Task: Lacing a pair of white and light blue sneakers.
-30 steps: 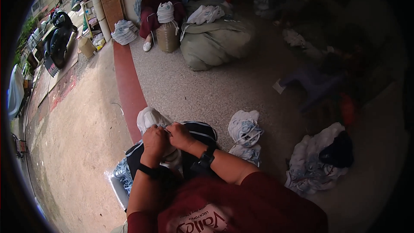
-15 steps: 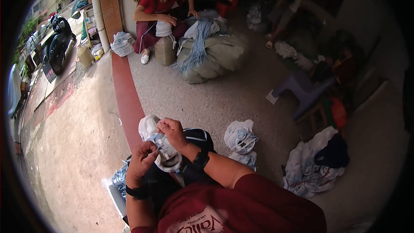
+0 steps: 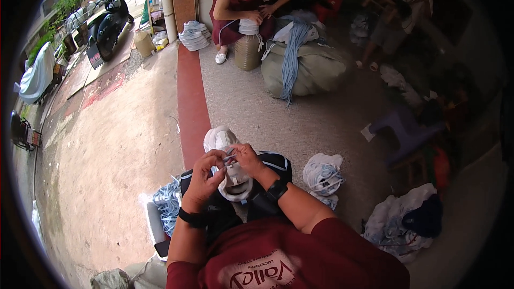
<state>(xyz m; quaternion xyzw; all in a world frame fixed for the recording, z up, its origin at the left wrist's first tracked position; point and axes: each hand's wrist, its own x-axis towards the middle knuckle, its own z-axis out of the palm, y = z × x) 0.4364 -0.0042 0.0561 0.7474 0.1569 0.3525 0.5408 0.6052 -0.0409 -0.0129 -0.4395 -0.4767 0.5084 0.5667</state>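
Observation:
A white sneaker (image 3: 219, 138) rests on my lap, toe pointing away from me and the ankle opening nearest my body. Over its tongue, my left hand (image 3: 204, 176) and my right hand (image 3: 248, 159) have come close together, fingers pinched. Between them is a light blue shoelace (image 3: 229, 156), gripped by both hands. My fingers cover the eyelets, so how far the lace is threaded cannot be made out.
A bundle of light blue laces (image 3: 168, 203) lies in a container by my left side. White shoe uppers with blue laces (image 3: 323, 174) sit right of my knees, a larger pile (image 3: 401, 225) beyond. A co-worker (image 3: 235, 5) sits by a big green sack (image 3: 305, 69).
My hands, apart before with the lace drawn between them, have met over the shoe's tongue. The whole view has shifted, moving the scene rightward. The co-worker's hands have come together on the stacked white pieces.

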